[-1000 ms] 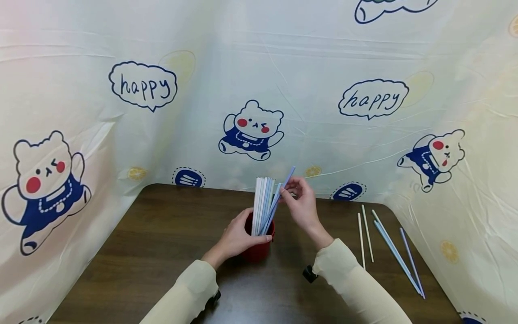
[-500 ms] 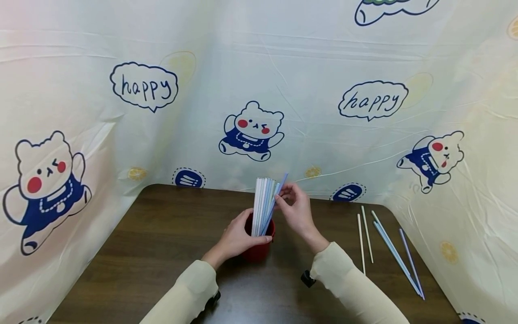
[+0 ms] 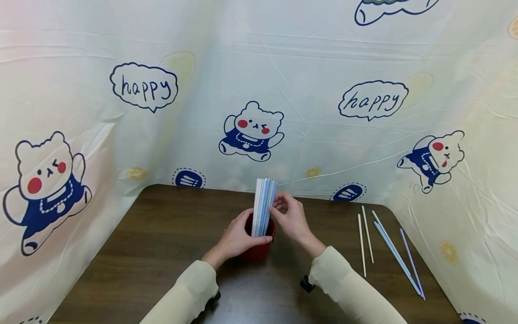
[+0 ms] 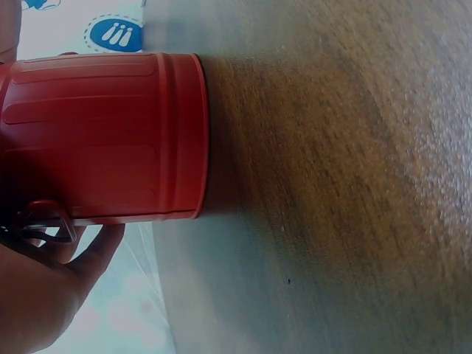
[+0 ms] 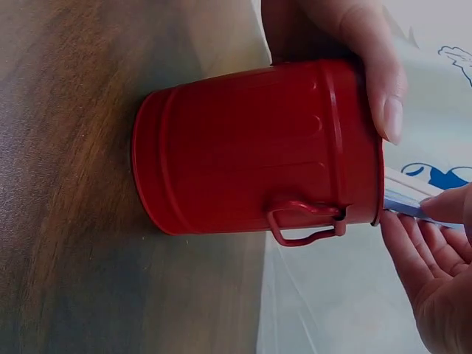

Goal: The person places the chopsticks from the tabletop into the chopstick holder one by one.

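Note:
A small red bucket (image 3: 256,254) with a little side handle (image 5: 306,225) stands upright on the table, holding a tight bundle of long, straw-like sticks (image 3: 262,207) in white, pale blue and purple-blue. My left hand (image 3: 238,231) grips the bucket from the left, its thumb along the near rim. The left wrist view has the bucket's ribbed side (image 4: 96,133) close up. At the bundle's right side, my right hand (image 3: 292,218) pinches a purple-blue stick (image 3: 273,194) between thumb and fingers. That stick stands against the others, its lower end hidden inside the bucket.
Several loose sticks lie at the table's right: two white sticks (image 3: 361,245), two light blue sticks (image 3: 396,256) and a purple stick (image 3: 413,263). The brown wooden table (image 3: 162,243) ends at a hanging printed sheet (image 3: 259,67) behind and on both sides.
My right hand has lowered the purple-blue stick into the bucket, moving down and left. The stick has gone from leaning right to nearly level with the bundle. My left hand has stayed put.

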Available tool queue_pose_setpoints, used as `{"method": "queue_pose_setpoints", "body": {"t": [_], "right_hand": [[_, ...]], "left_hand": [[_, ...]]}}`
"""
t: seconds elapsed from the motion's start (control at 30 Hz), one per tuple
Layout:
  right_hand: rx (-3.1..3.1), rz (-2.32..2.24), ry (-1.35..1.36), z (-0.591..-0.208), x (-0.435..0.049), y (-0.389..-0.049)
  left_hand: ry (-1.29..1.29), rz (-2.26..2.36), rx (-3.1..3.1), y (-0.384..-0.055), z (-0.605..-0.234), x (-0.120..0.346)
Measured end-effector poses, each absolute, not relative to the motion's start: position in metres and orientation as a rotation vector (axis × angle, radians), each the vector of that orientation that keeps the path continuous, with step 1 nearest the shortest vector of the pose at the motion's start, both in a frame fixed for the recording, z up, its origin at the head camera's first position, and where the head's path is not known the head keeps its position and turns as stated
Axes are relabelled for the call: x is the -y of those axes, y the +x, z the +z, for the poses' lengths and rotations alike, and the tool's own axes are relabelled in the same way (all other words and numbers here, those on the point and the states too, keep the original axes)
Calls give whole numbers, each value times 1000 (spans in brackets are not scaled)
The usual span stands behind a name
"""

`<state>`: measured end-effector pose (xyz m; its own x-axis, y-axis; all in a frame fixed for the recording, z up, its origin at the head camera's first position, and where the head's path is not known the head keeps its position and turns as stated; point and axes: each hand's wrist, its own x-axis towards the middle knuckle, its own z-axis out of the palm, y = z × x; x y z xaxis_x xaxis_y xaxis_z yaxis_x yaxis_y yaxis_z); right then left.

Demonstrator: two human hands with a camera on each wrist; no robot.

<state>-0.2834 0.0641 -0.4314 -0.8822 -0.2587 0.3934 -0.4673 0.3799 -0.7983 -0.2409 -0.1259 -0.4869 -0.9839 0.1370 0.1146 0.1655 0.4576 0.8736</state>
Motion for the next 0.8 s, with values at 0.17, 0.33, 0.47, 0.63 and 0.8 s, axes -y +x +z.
{"method": "queue_pose_setpoints", "body": {"t": [0.17,0.33,0.47,0.63,0.8], "right_hand": [[2463,1489,654,-431,-64,-284],[2532,1454,649,-429,-66,-285],[2573,1436,634,-428,-72,-286],[2562,1439,628,-424,-82,-290],[2527,1412,623,-421,-98,-296]], "left_hand": [[-274,-1606,2648,-241,-487,126],[-276,-1611,2643,-242,-487,125],[-272,-1610,2649,-241,-487,125],[-268,-1593,2656,-241,-488,125],[-262,-1590,2658,-240,-487,125]]}}
